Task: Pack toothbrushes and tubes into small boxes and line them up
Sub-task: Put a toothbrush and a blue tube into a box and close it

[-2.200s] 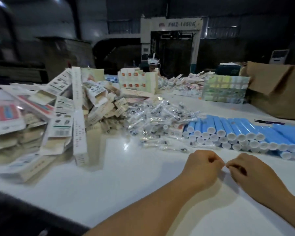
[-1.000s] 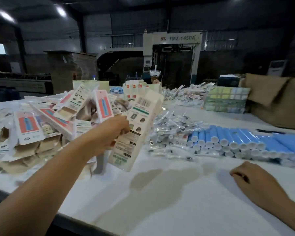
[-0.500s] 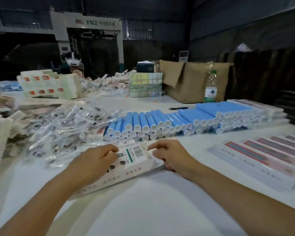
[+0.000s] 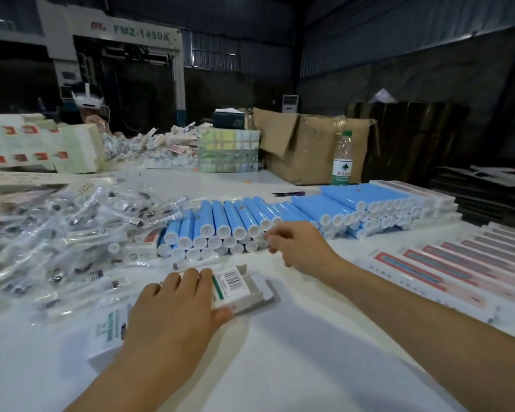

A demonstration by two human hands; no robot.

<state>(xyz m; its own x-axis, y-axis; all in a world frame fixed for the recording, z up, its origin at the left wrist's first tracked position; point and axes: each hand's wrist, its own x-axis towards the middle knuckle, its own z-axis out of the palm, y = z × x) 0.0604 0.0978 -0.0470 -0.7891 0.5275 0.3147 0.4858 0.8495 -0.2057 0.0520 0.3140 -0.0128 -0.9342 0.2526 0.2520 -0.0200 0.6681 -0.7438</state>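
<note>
A long white box [image 4: 235, 288] with a barcode label lies on the white table [image 4: 280, 352], its right end flap open. My left hand [image 4: 176, 310] lies over its middle, fingers on top and thumb against the near side, holding it down. My right hand [image 4: 298, 248] hovers at the front of a stack of blue tubes with white caps [image 4: 220, 224], fingers curled close to a cap; no tube is visibly held. Left of the tubes lies a heap of toothbrushes in clear wrappers [image 4: 66, 239]. A row of packed boxes [image 4: 464, 269] lines the table's right side.
More blue tubes [image 4: 369, 203] are stacked further right. At the back stand a cardboard carton [image 4: 306, 150], a water bottle [image 4: 342, 159], a stack of pale cartons [image 4: 229, 150] and white boxes with red marks [image 4: 36, 147]. Dark sheets [image 4: 482, 188] lie far right.
My left hand fetched a flat box from the left pile and laid it on the table. My right hand has let go of the box's end and moved up to the blue tubes.
</note>
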